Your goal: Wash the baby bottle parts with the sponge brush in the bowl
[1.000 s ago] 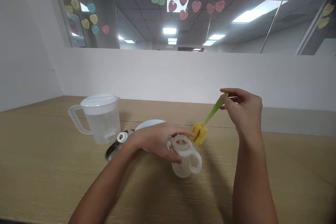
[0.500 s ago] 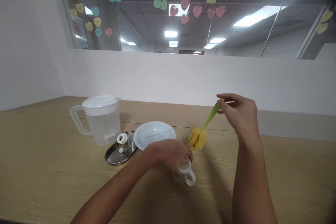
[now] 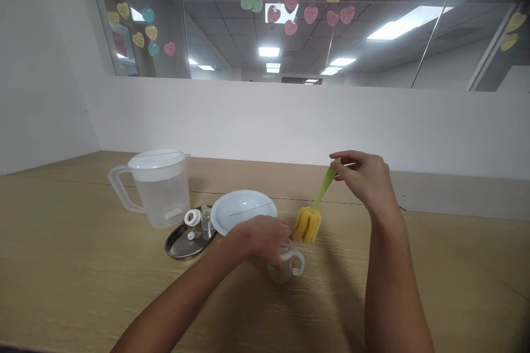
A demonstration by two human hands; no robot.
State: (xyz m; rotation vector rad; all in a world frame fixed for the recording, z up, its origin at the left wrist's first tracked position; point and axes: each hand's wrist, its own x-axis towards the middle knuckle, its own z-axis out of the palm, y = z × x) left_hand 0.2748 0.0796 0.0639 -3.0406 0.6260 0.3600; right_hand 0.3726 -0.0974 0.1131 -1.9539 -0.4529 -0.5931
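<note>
Left grip (image 3: 267, 236) wraps a clear bottle (image 3: 280, 272) at or just above the table (image 3: 83, 270); to its right, a yellow sponge brush (image 3: 308, 225) hangs at a slant by its green handle (image 3: 326, 183), pinched in the right grip (image 3: 365, 175). The brush has just shifted left, putting both pieces within easy reach of each other.

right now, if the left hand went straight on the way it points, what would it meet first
Probably the yellow sponge brush in the right hand, just beyond the left hand; depth is unclear, so it might miss.
</note>
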